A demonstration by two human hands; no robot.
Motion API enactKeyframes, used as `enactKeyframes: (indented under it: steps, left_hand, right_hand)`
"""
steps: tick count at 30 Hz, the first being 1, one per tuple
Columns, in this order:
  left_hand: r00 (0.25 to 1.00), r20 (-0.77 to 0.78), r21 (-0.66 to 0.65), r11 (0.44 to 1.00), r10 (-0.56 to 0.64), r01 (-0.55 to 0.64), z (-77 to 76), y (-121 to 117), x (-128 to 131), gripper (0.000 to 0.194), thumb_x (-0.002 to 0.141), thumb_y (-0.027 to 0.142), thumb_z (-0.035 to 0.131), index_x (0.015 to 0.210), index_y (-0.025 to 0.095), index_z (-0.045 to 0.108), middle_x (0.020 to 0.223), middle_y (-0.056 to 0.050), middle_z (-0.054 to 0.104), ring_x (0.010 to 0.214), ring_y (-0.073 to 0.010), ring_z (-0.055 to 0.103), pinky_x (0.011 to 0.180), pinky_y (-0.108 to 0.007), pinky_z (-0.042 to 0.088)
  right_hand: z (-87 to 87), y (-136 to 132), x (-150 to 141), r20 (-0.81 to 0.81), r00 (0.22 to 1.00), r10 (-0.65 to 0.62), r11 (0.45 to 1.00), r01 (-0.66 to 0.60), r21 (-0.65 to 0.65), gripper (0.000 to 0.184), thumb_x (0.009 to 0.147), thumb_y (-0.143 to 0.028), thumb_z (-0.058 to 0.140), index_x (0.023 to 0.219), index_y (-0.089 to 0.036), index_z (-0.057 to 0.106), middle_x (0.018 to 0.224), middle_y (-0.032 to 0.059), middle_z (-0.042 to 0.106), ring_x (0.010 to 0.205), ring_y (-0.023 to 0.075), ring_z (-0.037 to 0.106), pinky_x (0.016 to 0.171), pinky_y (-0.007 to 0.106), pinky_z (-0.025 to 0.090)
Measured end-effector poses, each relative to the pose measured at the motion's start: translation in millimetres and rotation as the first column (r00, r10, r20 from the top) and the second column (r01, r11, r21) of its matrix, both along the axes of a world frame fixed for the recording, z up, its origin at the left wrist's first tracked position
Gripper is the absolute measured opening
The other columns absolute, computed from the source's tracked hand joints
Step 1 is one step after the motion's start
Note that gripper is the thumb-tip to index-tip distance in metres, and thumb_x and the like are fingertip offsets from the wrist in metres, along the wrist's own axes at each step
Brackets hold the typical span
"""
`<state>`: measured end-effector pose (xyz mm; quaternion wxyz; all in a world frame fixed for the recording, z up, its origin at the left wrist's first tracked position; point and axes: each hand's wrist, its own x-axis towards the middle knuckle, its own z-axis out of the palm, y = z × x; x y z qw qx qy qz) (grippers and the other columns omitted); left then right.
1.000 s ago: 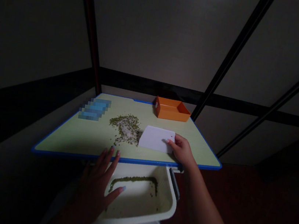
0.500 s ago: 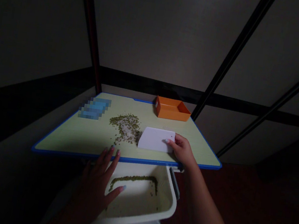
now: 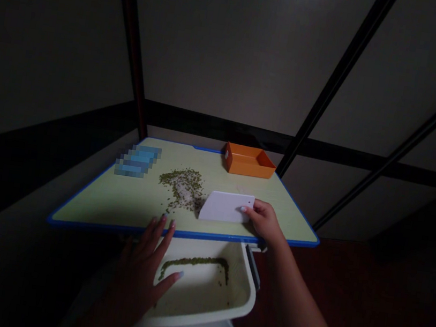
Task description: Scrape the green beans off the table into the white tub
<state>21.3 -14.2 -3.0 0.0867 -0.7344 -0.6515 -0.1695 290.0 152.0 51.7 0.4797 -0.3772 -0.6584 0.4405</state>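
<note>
My right hand (image 3: 266, 220) grips the right end of a flat white scraper (image 3: 226, 208), thumb on its near face. The scraper stands on its long edge on the tabletop, its slanted left end at a scattered pile of small green and brown bits (image 3: 184, 186) mixed with paler ones. With fingers spread and holding nothing, my left hand (image 3: 147, 262) is at the table's front edge, fingertips just below the pile. Under that edge sits a white tub (image 3: 196, 317), partly covered by my left hand; a line of similar green bits lies along its inner bottom edge.
The pale green table (image 3: 102, 204) has a raised blue rim. An orange open box (image 3: 248, 168) stands at the back right. A blurred blue item (image 3: 138, 161) lies at the left. Dark-framed wall panels (image 3: 233, 52) rise close behind the table.
The scraper has tipped a little and shifted slightly toward me, still in my right hand. My left hand and the pile look nearly the same; the whole view has moved slightly.
</note>
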Motion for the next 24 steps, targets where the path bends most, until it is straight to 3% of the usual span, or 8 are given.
enactKeyframes:
  steps: [5,10,12,14,16,17,20,24]
  left_hand:
    - [1.0,0.001,0.011,1.0,-0.005,0.005,-0.7,0.0,-1.1,0.079,0.087,0.044,0.047,0.153,0.026,0.007,0.16,-0.011,0.02,0.146,-0.0332,0.02,0.105,-0.064,0.034]
    - [1.0,0.013,-0.007,1.0,0.006,-0.006,-0.2,0.2,-0.2,0.078,0.087,0.04,0.046,0.153,0.026,0.008,0.16,-0.01,0.019,0.147,-0.0313,0.018,0.104,-0.062,0.036]
    - [1.0,0.008,0.007,1.0,0.015,-0.015,-2.2,0.8,-0.3,0.078,0.086,0.041,0.046,0.153,0.025,0.009,0.16,-0.01,0.02,0.146,-0.0315,0.019,0.104,-0.062,0.035]
    - [1.0,-0.005,0.047,0.999,0.013,-0.013,-6.2,2.1,-1.1,0.078,0.086,0.042,0.045,0.153,0.023,0.008,0.159,-0.012,0.022,0.146,-0.0317,0.021,0.104,-0.062,0.034]
    - [1.0,-0.02,0.094,0.996,0.011,-0.009,-11.3,3.7,-2.4,0.078,0.087,0.043,0.042,0.153,0.018,0.007,0.158,-0.015,0.025,0.146,-0.0317,0.022,0.104,-0.062,0.034]
    - [1.0,-0.027,0.109,0.994,0.016,-0.013,-14.0,4.5,-3.3,0.078,0.088,0.043,0.041,0.153,0.016,0.008,0.157,-0.016,0.027,0.145,-0.0318,0.023,0.104,-0.062,0.034]
    - [0.999,-0.049,0.123,0.992,0.02,-0.014,-21.3,6.8,-6.8,0.071,0.088,0.043,0.039,0.149,0.009,0.023,0.153,-0.021,0.034,0.144,-0.0336,0.026,0.105,-0.061,0.033]
    - [0.998,-0.055,0.096,0.995,0.011,-0.006,-27.6,9.3,-12.8,0.063,0.087,0.043,0.04,0.141,0.011,0.04,0.148,-0.02,0.044,0.142,-0.0338,0.03,0.107,-0.059,0.031]
  right_hand:
    - [3.9,-12.0,-0.1,-0.142,0.967,-0.211,0.973,0.222,0.068,0.038,0.063,-0.054,0.074,0.073,-0.017,0.072,0.071,0.0051,0.071,0.063,0.0173,0.059,0.058,0.029,0.047]
    - [10.1,-66.6,-7.2,-0.076,0.924,-0.375,0.881,0.381,0.282,0.031,0.084,-0.042,0.059,0.073,-0.015,0.069,0.063,0.0021,0.066,0.055,0.0139,0.058,0.049,0.023,0.044]
    - [10.9,-92.7,-14.0,0.029,0.92,-0.391,0.819,0.333,0.468,0.026,0.088,-0.031,0.055,0.068,-0.017,0.066,0.058,0.0009,0.064,0.052,0.0129,0.059,0.048,0.022,0.045]
    - [10.9,-113.3,-23.8,0.123,0.921,-0.369,0.709,0.194,0.678,0.017,0.088,-0.02,0.052,0.089,-0.019,0.07,0.077,0.0041,0.074,0.068,0.0161,0.069,0.065,0.026,0.055]
    - [10.6,-125.8,-35.6,0.193,0.918,-0.348,0.573,0.045,0.818,0.03,0.086,-0.014,0.049,0.11,-0.021,0.066,0.097,0.0074,0.075,0.086,0.0184,0.072,0.083,0.033,0.056]
    - [10.4,-129.1,-41.7,0.223,0.914,-0.339,0.542,-0.004,0.84,0.036,0.086,-0.013,0.048,0.118,-0.02,0.062,0.102,0.0085,0.075,0.089,0.0184,0.071,0.086,0.034,0.056]
    - [8.9,-132.4,-57.9,0.294,0.899,-0.323,0.525,-0.088,0.846,0.039,0.085,-0.013,0.049,0.122,-0.016,0.058,0.099,0.01,0.075,0.09,0.0193,0.071,0.086,0.035,0.057]
    - [3.7,-133.1,-72.1,0.366,0.871,-0.327,0.553,-0.138,0.821,0.037,0.087,-0.015,0.05,0.123,-0.013,0.058,0.103,0.011,0.074,0.093,0.0201,0.071,0.091,0.036,0.055]
